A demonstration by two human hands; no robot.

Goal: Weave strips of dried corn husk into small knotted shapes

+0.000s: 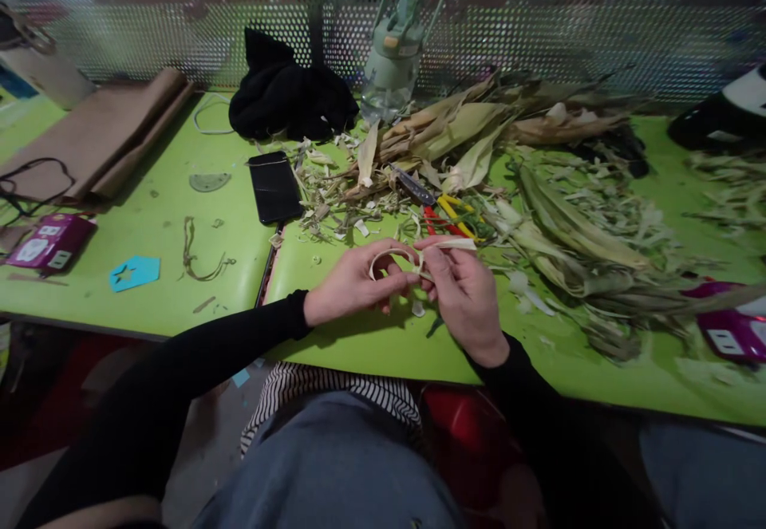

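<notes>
A pale corn husk strip [390, 251], bent into a loop, is stretched between my two hands over the green table. My left hand [362, 282] pinches the loop's near side between thumb and fingers. With thumb against fingers, my right hand [463, 294] grips the strip where its ends meet, and one flat end sticks out above the knuckles. Just beyond my right hand lie scissors [446, 214] with red and yellow handles, their blades among the scraps. Dried corn husks [455, 134] are heaped behind them, and greener husks [574, 226] spread to the right.
A black phone [274, 186] rests left of the scraps. Behind stand a green water bottle [392, 66] and a bunched black cloth [293, 98]. Brown paper [101, 138], a purple power strip [51, 243] and a blue paper piece [135, 274] lie leftward. A perforated metal screen [527, 34] closes the back.
</notes>
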